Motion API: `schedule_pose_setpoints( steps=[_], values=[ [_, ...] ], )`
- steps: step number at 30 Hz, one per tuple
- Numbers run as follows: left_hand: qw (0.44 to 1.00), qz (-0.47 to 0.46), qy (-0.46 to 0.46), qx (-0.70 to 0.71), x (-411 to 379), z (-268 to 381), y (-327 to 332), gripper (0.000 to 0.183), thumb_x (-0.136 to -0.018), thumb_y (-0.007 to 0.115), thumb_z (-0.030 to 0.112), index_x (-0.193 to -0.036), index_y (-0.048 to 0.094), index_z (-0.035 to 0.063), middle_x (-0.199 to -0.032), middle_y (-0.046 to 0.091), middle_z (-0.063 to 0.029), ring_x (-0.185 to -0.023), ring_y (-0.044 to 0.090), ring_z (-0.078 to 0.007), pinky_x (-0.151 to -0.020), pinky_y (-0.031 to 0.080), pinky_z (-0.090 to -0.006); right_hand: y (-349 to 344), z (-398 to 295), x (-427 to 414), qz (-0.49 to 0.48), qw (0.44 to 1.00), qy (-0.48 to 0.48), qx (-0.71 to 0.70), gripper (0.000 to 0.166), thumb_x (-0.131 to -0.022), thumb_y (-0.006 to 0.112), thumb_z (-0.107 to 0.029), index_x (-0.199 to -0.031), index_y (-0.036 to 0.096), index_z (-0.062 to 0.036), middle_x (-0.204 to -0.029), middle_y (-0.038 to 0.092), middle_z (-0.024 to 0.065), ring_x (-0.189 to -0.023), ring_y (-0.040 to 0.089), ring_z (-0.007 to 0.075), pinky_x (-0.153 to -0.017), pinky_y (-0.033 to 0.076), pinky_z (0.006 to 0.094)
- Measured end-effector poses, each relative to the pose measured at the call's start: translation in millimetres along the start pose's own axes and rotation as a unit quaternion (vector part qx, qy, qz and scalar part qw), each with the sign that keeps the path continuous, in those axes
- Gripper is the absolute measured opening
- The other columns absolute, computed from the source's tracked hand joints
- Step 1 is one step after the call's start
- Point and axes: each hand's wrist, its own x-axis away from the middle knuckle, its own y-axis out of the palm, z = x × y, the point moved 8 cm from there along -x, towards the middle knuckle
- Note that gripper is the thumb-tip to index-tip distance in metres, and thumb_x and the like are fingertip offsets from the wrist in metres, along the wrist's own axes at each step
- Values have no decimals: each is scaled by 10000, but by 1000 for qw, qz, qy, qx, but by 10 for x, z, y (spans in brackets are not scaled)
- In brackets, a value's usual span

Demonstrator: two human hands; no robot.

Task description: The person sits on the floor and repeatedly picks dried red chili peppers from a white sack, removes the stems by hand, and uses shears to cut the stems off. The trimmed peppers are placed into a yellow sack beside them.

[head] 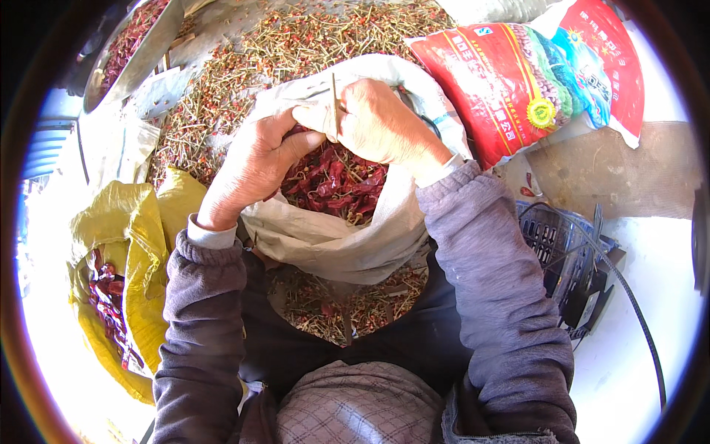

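Observation:
My left hand (pixel 259 155) is above the mouth of a white woven sack (pixel 333 244), its thumb and forefinger pinched together. Dark red dried chili (pixel 297 131) shows between them. Close beside it, my right hand (pixel 374 119) is curled, and its fingertips meet those of the left. A thin tan strip (pixel 334 91) stands up from the right fingers; whether it is a stem or a slim tool cannot be told. Below both hands, dried red chilies (pixel 338 180) with stems fill the sack, which has its rim rolled outward. The palms are hidden.
Loose stems and chili bits (pixel 333 28) cover the floor beyond the sack. A yellow woven bag (pixel 141 266) with dried chilies stands at left. To the right lie a red printed bag (pixel 471 89), a plastic crate (pixel 546 233) and a black cable (pixel 638 311). A metal pan (pixel 150 50) is upper left.

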Motion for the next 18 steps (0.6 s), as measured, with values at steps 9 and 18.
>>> schedule_pose_setpoints(
  steps=[9,18],
  values=[
    [991,3,-65,115,29,123,-82,168,-1065,578,155,-1135,703,68,-791,560,43,-674,443,-36,-614,385,-226,-135,-262,-3,-3,996,2,-92,205,-981,628,-214,-948,714,-31,-731,672,126,-632,649,291,-586,502,402],
    [884,161,-92,429,119,-11,-533,203,-1087,535,202,-1004,628,41,-786,610,-25,-639,536,-95,-607,449,-243,-253,596,-334,145,812,152,-545,370,-1042,645,-361,-778,622,-103,-609,554,-17,-484,507,73,-460,412,247]
  ],
)
